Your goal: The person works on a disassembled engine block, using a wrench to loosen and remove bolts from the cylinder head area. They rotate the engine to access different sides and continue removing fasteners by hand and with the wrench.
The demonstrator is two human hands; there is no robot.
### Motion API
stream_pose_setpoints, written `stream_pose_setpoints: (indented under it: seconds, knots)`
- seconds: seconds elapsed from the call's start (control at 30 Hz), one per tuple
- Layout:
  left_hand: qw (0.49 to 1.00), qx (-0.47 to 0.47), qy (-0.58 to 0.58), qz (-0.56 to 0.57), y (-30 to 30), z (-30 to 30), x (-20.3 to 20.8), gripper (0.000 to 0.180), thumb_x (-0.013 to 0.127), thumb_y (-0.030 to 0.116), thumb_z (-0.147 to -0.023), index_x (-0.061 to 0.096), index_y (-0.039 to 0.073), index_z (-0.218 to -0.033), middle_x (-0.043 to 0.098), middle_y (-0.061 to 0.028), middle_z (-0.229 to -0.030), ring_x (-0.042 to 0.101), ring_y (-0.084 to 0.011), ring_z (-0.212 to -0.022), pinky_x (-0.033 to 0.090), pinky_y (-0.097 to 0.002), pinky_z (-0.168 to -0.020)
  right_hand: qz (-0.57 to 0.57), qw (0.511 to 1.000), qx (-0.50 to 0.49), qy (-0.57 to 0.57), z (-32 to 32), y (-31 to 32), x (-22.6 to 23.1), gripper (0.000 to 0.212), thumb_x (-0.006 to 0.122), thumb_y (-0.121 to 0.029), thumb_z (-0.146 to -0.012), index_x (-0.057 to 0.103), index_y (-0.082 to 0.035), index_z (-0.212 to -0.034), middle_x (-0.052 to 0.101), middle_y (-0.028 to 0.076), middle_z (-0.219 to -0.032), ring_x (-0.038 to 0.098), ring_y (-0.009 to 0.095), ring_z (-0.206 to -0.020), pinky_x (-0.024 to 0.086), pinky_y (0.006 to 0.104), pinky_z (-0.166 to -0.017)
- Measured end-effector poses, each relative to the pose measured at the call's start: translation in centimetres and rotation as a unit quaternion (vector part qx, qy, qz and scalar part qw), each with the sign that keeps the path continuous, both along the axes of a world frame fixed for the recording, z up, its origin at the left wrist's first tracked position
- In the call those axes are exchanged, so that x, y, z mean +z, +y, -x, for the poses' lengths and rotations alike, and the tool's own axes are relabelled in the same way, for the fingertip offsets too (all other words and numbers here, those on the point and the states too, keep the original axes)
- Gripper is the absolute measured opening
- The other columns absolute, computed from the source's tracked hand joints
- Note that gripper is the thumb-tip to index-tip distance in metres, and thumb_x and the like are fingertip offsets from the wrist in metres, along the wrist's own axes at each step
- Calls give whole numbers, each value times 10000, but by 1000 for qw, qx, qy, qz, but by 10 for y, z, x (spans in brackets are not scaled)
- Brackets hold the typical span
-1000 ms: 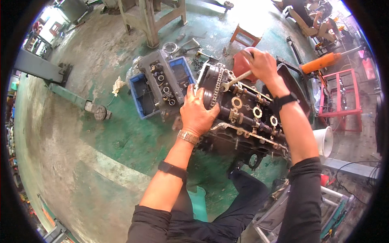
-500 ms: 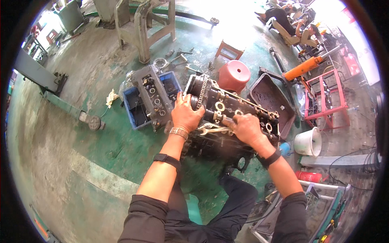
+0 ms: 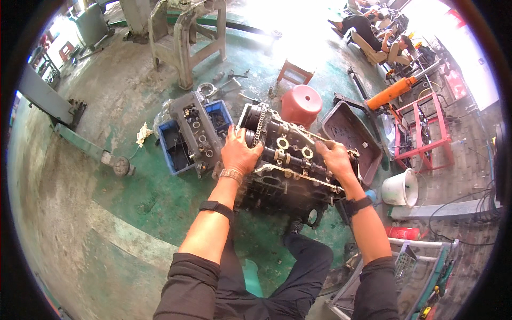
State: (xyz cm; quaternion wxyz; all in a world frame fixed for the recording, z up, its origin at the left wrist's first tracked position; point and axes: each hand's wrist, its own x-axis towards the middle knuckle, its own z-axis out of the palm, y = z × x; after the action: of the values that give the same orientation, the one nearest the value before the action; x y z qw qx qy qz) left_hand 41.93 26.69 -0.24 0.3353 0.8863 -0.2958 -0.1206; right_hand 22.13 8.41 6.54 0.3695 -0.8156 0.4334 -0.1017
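Note:
An engine with its top uncovered stands in front of me, camshafts and pale rings showing along it. My left hand is wrapped round the dark round camshaft sprocket at its left end, beside the timing chain. Over the right half of the engine top is my right hand, its fingers curled in. A light bar-like edge lies by those fingertips; whether they hold it I cannot tell. A pale, wrench-like shape lies along the near edge of the engine.
Left of the engine, a grey valve cover rests across a blue crate. Beyond are a red stool and a dark tray. A white bucket and red frame stand right. A person reclines far right.
My right hand has moved from the middle of the engine, beside the wrench, up and right across its top. My left hand stays at the sprocket. The whole view has shifted slightly.

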Motion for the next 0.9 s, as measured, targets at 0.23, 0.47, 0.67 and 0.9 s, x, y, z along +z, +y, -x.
stream_pose_setpoints:
  seconds: [0.23, 0.47, 0.67, 0.9]
  knots:
    - [1000, 4, 8, 4, 0, 1, 1, 741, 662, 488, -766, 543, -2, -1310, 405, -251, -1461, 454, -336, -1322, 401, -395, -1072, -20, 998, -51, -12, -56, 21, -39, 330, 560, -249, -944, 666, 62, -916, 678, 151, -818, 632, 238, -764, 492, 389, -711]
    - [1000, 9, 0, 13, -1, 0, 0, 715, 679, 463, -753, 558, 18, -1299, 378, -232, -1481, 472, -354, -1290, 431, -415, -1034, -33, 995, -93, -1, -81, 51, -36, 365, 569, -266, -943, 656, 87, -968, 696, 199, -867, 668, 256, -796, 506, 387, -748]
    - [1000, 10, -2, 28, -1, 0, -2, 703, 683, 454, -747, 567, 16, -1285, 394, -242, -1466, 480, -360, -1280, 432, -413, -1033, -77, 990, -113, -36, -89, 61, -36, 334, 568, -242, -939, 644, 80, -977, 693, 192, -885, 666, 257, -780, 511, 381, -724]
    - [1000, 14, 2, 27, -2, 1, -2, 696, 684, 447, -744, 566, 14, -1275, 399, -245, -1459, 483, -361, -1276, 434, -412, -1032, -6, 989, -139, -41, -103, 66, -57, 293, 590, -221, -938, 643, 65, -902, 655, 127, -742, 602, 197, -691, 471, 367, -671]
